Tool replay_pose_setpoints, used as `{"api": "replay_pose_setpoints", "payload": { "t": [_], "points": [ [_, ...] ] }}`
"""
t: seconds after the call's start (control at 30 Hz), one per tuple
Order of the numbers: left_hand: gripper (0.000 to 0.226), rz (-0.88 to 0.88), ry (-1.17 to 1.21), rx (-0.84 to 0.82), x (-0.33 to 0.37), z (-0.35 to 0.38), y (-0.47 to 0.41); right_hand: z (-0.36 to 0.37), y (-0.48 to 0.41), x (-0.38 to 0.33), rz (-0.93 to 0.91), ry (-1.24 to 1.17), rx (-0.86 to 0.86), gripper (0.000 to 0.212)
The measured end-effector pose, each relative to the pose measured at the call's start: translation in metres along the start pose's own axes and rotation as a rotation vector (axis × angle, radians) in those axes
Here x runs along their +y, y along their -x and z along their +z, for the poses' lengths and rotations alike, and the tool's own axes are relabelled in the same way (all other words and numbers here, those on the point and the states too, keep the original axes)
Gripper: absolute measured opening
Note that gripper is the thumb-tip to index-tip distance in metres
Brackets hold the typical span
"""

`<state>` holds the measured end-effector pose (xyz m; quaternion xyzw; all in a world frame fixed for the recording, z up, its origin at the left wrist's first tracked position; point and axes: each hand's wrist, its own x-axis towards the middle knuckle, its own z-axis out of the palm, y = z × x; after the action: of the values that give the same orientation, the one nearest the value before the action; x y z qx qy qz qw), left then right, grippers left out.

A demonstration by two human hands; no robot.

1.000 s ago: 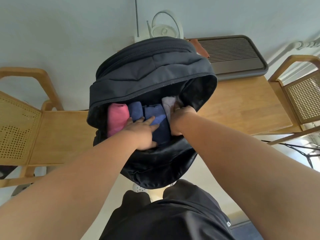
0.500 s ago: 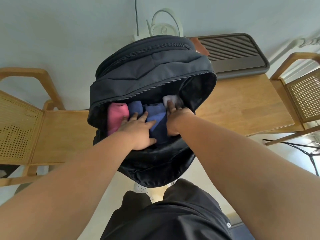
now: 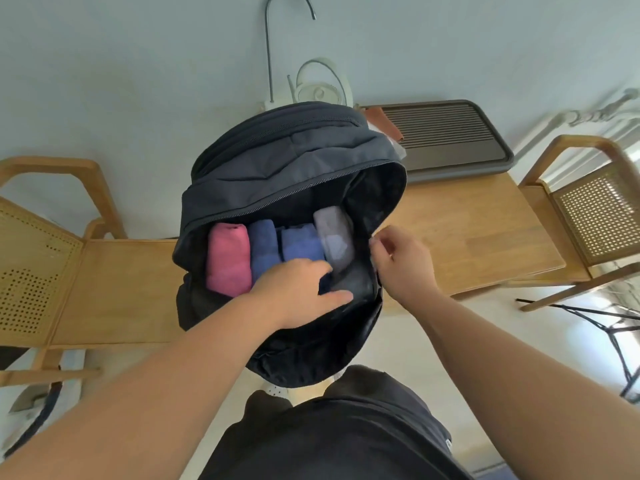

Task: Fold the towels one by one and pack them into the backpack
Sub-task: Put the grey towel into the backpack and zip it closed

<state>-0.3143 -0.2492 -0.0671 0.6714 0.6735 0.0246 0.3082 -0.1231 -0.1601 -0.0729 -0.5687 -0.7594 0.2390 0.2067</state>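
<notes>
- Left hand lies flat inside the backpack's mouth, fingers nearly straight and close together, resting on the near end of the second blue towel; the thumb stretches out to the right over the dark inner lining.
- Right hand sits at the right rim of the opening with its fingers curled inward. The fingertips are blurred, so I cannot tell whether they pinch the rim or only touch it.
- Backpack, dark and unzipped wide, stands on the wooden table and tips toward the person.
- Four rolled towels stand side by side in the main compartment: pink towel at the left, blue towel touching it, then the second blue one, then the pale grey towel at the right.
- Slatted dark tray sits on the table behind the bag.
- Cane-backed chairs stand at both ends, left chair and right chair.
</notes>
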Motion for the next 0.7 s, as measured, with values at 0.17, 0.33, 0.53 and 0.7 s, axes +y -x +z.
{"api": "replay_pose_setpoints", "payload": {
  "t": [0.17,0.33,0.53,0.7],
  "points": [
    [0.026,0.036,-0.156,0.12,0.029,0.01,-0.004,0.003,-0.02,0.019,0.347,-0.414,-0.312,0.026],
    [0.025,0.0,-0.284,0.296,0.044,0.006,-0.013,0.006,-0.043,0.019,0.287,-0.452,-0.465,0.03],
    [0.038,0.035,-0.384,0.485,0.043,-0.018,-0.034,-0.014,-0.078,0.014,0.208,-0.455,-0.605,0.027],
    [0.049,-0.01,-0.343,0.662,0.05,-0.031,-0.057,-0.023,-0.109,0.005,0.221,-0.534,-0.555,0.032]
  ]
}}
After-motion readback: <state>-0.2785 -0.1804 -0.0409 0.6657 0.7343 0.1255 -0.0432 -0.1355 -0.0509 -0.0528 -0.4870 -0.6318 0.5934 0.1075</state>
